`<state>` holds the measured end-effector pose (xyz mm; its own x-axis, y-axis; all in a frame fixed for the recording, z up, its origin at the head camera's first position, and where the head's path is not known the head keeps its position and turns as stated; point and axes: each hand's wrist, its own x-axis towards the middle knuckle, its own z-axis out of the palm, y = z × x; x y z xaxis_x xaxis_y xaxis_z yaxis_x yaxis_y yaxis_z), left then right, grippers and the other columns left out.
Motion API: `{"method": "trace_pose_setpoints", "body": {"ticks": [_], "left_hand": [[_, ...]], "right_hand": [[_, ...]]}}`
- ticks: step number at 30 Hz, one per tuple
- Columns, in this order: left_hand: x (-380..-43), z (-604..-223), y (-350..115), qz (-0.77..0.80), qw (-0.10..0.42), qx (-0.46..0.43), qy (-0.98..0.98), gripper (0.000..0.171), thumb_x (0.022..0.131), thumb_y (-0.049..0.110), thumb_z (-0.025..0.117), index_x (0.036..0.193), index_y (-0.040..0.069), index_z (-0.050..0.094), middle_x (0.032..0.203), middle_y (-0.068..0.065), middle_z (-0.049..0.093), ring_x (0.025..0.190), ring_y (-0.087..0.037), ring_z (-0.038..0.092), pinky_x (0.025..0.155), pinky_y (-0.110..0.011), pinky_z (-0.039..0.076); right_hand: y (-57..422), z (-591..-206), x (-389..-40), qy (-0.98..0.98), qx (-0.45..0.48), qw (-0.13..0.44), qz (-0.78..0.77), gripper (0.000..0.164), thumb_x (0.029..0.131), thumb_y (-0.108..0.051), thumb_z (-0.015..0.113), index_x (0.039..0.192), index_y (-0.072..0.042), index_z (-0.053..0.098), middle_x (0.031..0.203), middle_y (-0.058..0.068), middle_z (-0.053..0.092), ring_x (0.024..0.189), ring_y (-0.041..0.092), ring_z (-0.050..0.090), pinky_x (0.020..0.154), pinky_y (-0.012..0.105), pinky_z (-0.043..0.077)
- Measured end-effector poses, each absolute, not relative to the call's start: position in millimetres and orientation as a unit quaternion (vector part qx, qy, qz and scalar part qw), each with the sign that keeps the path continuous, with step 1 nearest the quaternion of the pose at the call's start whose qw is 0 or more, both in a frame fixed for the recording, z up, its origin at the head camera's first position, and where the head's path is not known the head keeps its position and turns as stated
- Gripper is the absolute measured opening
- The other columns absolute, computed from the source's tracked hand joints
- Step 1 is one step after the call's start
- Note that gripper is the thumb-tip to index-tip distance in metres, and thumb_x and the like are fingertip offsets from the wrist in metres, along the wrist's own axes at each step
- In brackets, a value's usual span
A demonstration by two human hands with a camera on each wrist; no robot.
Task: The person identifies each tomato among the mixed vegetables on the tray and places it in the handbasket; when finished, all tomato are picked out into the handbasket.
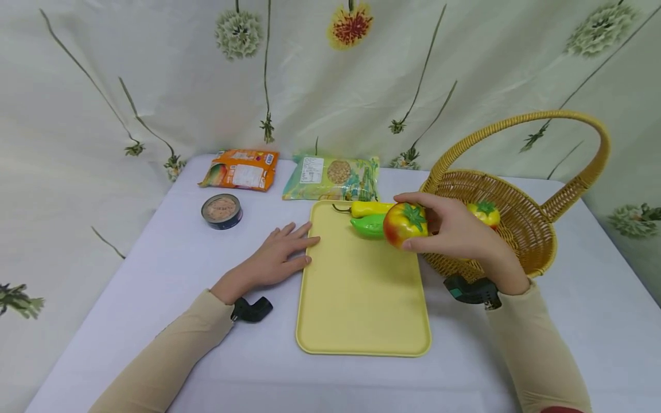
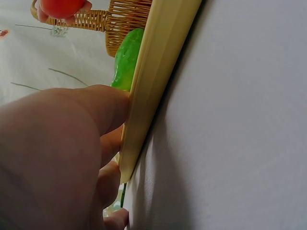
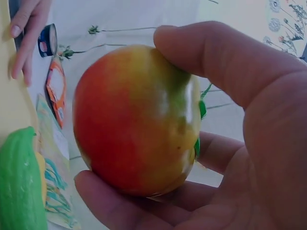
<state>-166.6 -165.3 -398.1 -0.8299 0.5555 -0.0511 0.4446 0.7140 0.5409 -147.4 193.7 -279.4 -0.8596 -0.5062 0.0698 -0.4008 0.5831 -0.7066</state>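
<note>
My right hand (image 1: 457,229) grips a red-and-yellow tomato (image 1: 404,223) with a green leafy top, thumb on one side and fingers on the other. In the right wrist view the tomato (image 3: 136,120) fills the middle. It is held above the far right part of a yellow tray (image 1: 361,298). On that tray lie a green bumpy vegetable (image 1: 369,226), partly hidden behind the tomato, and a yellow chili pepper (image 1: 369,208). My left hand (image 1: 279,255) rests at the tray's left edge, fingers spread and fingertips touching the rim. Another tomato (image 1: 484,213) sits in the wicker basket (image 1: 532,229).
The basket's tall handle (image 1: 521,117) arches up right of the tray. Behind the tray lie a green-and-yellow bag (image 1: 335,178) and an orange packet (image 1: 242,169). A round tin (image 1: 221,211) stands at the left. A flowered cloth (image 1: 330,86) hangs behind the table.
</note>
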Motion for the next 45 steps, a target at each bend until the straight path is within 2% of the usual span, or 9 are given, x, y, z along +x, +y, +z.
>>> {"method": "trace_pose_setpoints", "body": {"ticks": [4, 10, 15, 17, 21, 24, 30, 37, 45], "left_hand": [[-166, -398, -164, 0.264, 0.108, 0.272, 0.919, 0.052, 0.104, 0.032, 0.056, 0.153, 0.016, 0.050, 0.170, -0.012, 0.024, 0.157, -0.048, 0.010, 0.124, -0.070, 0.004], [-165, -397, -162, 0.268, 0.112, 0.270, 0.918, 0.052, 0.103, 0.032, 0.056, 0.153, 0.016, 0.049, 0.171, -0.011, 0.023, 0.158, -0.047, 0.009, 0.125, -0.069, 0.003], [-164, -396, -161, 0.267, 0.113, 0.270, 0.918, 0.052, 0.103, 0.031, 0.056, 0.153, 0.016, 0.049, 0.171, -0.011, 0.023, 0.158, -0.047, 0.009, 0.124, -0.070, 0.003], [-164, -396, -162, 0.267, 0.112, 0.271, 0.918, 0.052, 0.103, 0.031, 0.056, 0.153, 0.016, 0.049, 0.171, -0.011, 0.023, 0.158, -0.047, 0.009, 0.124, -0.070, 0.002], [-165, -394, -163, 0.266, 0.110, 0.269, 0.919, 0.052, 0.103, 0.032, 0.056, 0.153, 0.016, 0.049, 0.170, -0.012, 0.024, 0.157, -0.048, 0.009, 0.124, -0.070, 0.002], [-164, -394, -163, 0.267, 0.111, 0.267, 0.919, 0.052, 0.103, 0.032, 0.056, 0.153, 0.016, 0.049, 0.170, -0.012, 0.024, 0.158, -0.048, 0.009, 0.124, -0.070, 0.002], [-165, -396, -164, 0.267, 0.112, 0.267, 0.919, 0.052, 0.103, 0.032, 0.055, 0.153, 0.016, 0.049, 0.171, -0.011, 0.023, 0.158, -0.047, 0.009, 0.124, -0.070, 0.002], [-165, -397, -166, 0.269, 0.109, 0.266, 0.919, 0.053, 0.103, 0.032, 0.056, 0.153, 0.016, 0.049, 0.170, -0.011, 0.023, 0.158, -0.047, 0.009, 0.124, -0.070, 0.002], [-165, -397, -164, 0.268, 0.112, 0.267, 0.919, 0.053, 0.103, 0.032, 0.056, 0.153, 0.016, 0.049, 0.171, -0.010, 0.023, 0.158, -0.047, 0.009, 0.125, -0.069, 0.002]], "right_hand": [[204, -274, -145, 0.888, -0.257, 0.060, -0.378, 0.069, 0.084, -0.015, 0.083, 0.146, -0.010, 0.053, 0.128, 0.013, 0.065, 0.096, 0.023, 0.065, 0.079, 0.022, 0.058], [220, -271, -137, 0.904, -0.236, 0.050, -0.352, 0.069, 0.085, -0.019, 0.083, 0.146, -0.013, 0.053, 0.127, 0.010, 0.064, 0.096, 0.021, 0.065, 0.081, 0.020, 0.057], [237, -267, -119, 0.920, -0.223, 0.033, -0.320, 0.072, 0.082, -0.023, 0.087, 0.146, -0.015, 0.054, 0.122, 0.011, 0.068, 0.094, 0.020, 0.068, 0.079, 0.021, 0.057], [244, -267, -112, 0.922, -0.227, 0.021, -0.313, 0.073, 0.080, -0.021, 0.088, 0.145, -0.013, 0.055, 0.121, 0.012, 0.069, 0.093, 0.017, 0.069, 0.078, 0.019, 0.057], [260, -270, -105, 0.928, -0.214, 0.014, -0.304, 0.074, 0.078, -0.018, 0.089, 0.144, -0.011, 0.056, 0.119, 0.014, 0.069, 0.095, 0.019, 0.070, 0.076, 0.016, 0.056], [273, -275, -103, 0.935, -0.188, 0.020, -0.299, 0.076, 0.079, -0.019, 0.089, 0.145, -0.009, 0.054, 0.123, 0.017, 0.067, 0.096, 0.024, 0.069, 0.074, 0.016, 0.056], [295, -281, -102, 0.947, -0.154, 0.025, -0.280, 0.077, 0.081, -0.021, 0.087, 0.147, -0.005, 0.050, 0.127, 0.026, 0.064, 0.090, 0.020, 0.065, 0.068, 0.018, 0.056], [304, -284, -111, 0.951, -0.131, 0.043, -0.276, 0.078, 0.085, -0.022, 0.083, 0.150, -0.003, 0.045, 0.129, 0.028, 0.060, 0.098, 0.032, 0.066, 0.069, 0.016, 0.054], [314, -290, -119, 0.954, -0.109, 0.062, -0.272, 0.076, 0.089, -0.025, 0.079, 0.152, -0.003, 0.042, 0.130, 0.029, 0.059, 0.102, 0.035, 0.066, 0.071, 0.017, 0.053]]}}
